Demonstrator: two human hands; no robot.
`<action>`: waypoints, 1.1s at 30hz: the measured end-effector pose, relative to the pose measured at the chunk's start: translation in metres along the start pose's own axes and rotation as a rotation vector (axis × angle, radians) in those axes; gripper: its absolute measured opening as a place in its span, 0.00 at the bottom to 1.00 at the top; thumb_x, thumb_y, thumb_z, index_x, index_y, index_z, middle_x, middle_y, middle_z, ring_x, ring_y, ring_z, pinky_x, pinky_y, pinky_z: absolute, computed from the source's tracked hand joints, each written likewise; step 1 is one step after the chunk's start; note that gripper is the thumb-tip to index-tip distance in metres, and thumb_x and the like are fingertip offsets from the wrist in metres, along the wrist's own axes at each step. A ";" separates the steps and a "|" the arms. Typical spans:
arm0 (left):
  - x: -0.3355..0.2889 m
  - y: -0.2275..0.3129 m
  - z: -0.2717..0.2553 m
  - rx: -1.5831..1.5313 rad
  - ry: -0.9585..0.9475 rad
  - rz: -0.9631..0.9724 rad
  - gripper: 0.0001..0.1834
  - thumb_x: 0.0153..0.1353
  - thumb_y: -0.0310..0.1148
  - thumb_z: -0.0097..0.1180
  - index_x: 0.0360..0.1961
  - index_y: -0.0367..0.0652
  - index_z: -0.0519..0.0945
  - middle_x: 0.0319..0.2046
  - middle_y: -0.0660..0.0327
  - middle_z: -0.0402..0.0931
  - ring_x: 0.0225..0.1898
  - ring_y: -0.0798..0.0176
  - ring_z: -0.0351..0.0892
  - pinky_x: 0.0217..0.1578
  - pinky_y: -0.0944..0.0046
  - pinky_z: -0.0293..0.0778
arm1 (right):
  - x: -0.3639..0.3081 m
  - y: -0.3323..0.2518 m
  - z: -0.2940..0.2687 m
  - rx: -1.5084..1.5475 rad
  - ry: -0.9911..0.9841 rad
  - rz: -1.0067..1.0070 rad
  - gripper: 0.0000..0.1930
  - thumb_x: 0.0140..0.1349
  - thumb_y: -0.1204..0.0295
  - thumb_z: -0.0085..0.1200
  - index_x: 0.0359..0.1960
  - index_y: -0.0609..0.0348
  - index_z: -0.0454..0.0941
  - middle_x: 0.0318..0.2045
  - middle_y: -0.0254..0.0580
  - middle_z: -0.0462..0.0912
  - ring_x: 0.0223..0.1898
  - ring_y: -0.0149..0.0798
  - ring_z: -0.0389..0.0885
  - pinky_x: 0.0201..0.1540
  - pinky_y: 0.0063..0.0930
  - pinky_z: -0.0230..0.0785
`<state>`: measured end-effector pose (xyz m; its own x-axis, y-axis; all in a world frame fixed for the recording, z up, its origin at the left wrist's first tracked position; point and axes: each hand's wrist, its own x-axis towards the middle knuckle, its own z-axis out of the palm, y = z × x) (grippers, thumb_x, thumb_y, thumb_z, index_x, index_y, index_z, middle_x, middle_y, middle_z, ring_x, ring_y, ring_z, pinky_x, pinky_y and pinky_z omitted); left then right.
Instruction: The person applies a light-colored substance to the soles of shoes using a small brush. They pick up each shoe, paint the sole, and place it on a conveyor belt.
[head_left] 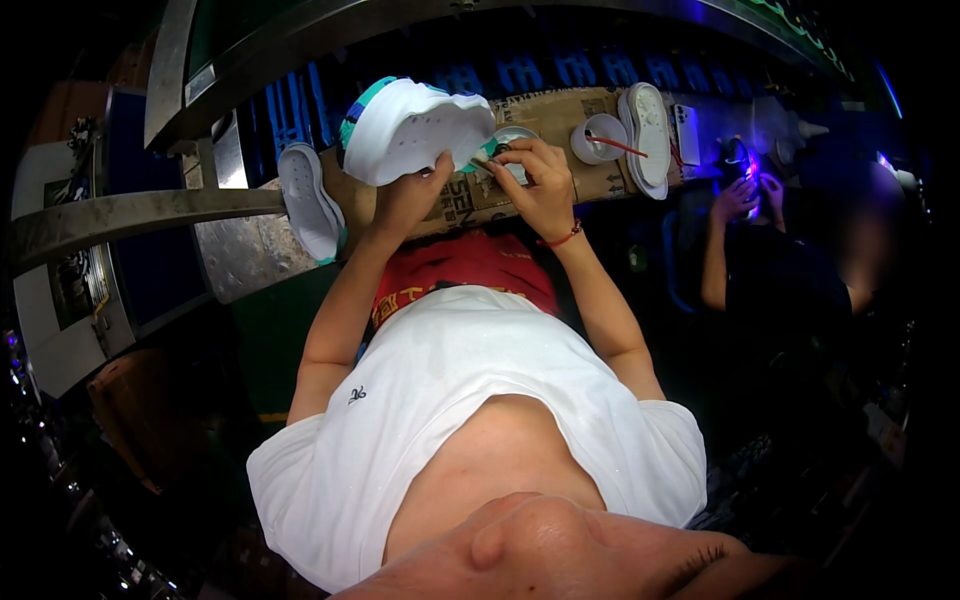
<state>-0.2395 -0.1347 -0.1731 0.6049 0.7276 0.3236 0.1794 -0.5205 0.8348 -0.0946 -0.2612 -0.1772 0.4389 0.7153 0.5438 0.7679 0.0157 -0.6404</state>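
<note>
My left hand (pixel 412 195) grips a thick white shoe sole (pixel 415 125) by its near edge, tilted up above the bench. Teal and dark blue colour shows along the sole's far left side. Close to the sole's right end, my right hand (pixel 542 185) pinches a small thin tool that looks like a brush (pixel 481 159); its tip is near the sole, and whether they touch is unclear. Behind the right hand sits a white dish (pixel 514 134), partly hidden by the fingers. Printed cardboard (pixel 478 208) covers the bench below both hands.
Another white sole (pixel 309 200) rests at the left, beside a metal rail (pixel 150 218). To the right stand a white cup (pixel 592 150) with a red stick (pixel 626 147), more pale soles (pixel 649 130) and a phone (pixel 687 135). A co-worker's hands (pixel 738 198) work under violet light farther right.
</note>
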 end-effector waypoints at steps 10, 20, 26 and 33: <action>0.022 0.005 -0.003 0.024 -0.315 -0.149 0.28 0.52 0.35 0.59 0.54 0.35 0.69 0.44 0.46 0.77 0.44 0.45 0.78 0.47 0.55 0.72 | -0.003 0.004 -0.027 -0.062 0.253 0.123 0.07 0.46 0.76 0.66 0.29 0.58 0.82 0.34 0.41 0.81 0.36 0.43 0.78 0.42 0.31 0.64; 0.312 0.068 -0.024 -0.650 -0.346 -0.097 0.21 0.60 0.40 0.58 0.50 0.37 0.78 0.49 0.52 0.77 0.51 0.55 0.75 0.54 0.59 0.69 | -0.021 0.000 -0.066 0.100 0.346 0.269 0.06 0.52 0.80 0.63 0.31 0.65 0.80 0.35 0.38 0.79 0.20 0.22 0.66 0.22 0.16 0.57; 0.305 0.032 -0.016 -0.696 -0.085 -0.143 0.15 0.63 0.31 0.53 0.48 0.34 0.78 0.46 0.52 0.78 0.38 0.61 0.81 0.41 0.64 0.77 | -0.038 0.003 -0.048 0.116 0.239 0.360 0.06 0.50 0.78 0.64 0.30 0.63 0.81 0.36 0.40 0.80 0.22 0.28 0.69 0.24 0.20 0.59; 0.022 -0.098 -0.066 0.024 0.297 0.242 0.25 0.56 0.21 0.58 0.54 0.40 0.66 0.43 0.57 0.70 0.27 0.73 0.71 0.23 0.79 0.66 | -0.068 0.033 -0.018 -0.010 0.051 0.389 0.05 0.52 0.74 0.63 0.30 0.60 0.81 0.35 0.40 0.80 0.25 0.33 0.71 0.26 0.25 0.62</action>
<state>-0.2951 -0.0378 -0.2183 0.3820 0.6779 0.6281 0.0793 -0.7012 0.7086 -0.0900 -0.3218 -0.2254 0.7207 0.6306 0.2880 0.5438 -0.2567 -0.7990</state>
